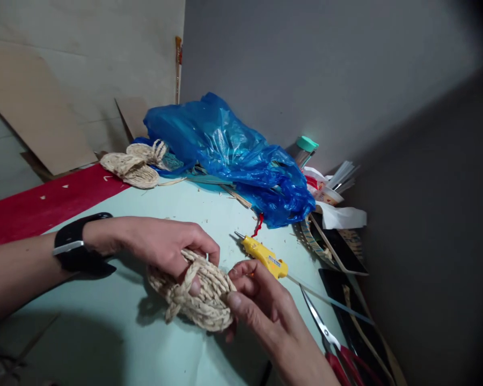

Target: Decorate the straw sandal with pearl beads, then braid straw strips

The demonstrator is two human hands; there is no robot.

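Both hands on the braided straw piece [215, 300], which sits low over the near middle part of the desk [156, 354]; can't tell if its underside touches. Left hand [161, 244] comes in from the left, grip closed over the piece, fingers at the far rim, thumb tip on the near side beside a raised braided loop. Right hand [271, 313] has its grip on the right end, thumb pressed to the near edge, other fingers partly hidden behind. Black wristband [74, 249] on left wrist. Yellow glue gun [263, 255] lies just beyond the right hand, nozzle pointing left and away, clear glue stick [330, 300] running out its back. Scissors [326, 335] right of the right hand, red handles toward the near edge, partly cut off by the frame. Small red strip [258, 225] between glue gun and crumpled blue plastic bag [233, 145] at the back. More braided straw pieces [134, 169] left of the bag, next to red cloth [56, 201]. Far right: green-lidded container [307, 143], cup [330, 195] with pale sticks, dark-screened device [348, 249] leaning over a patterned rim.
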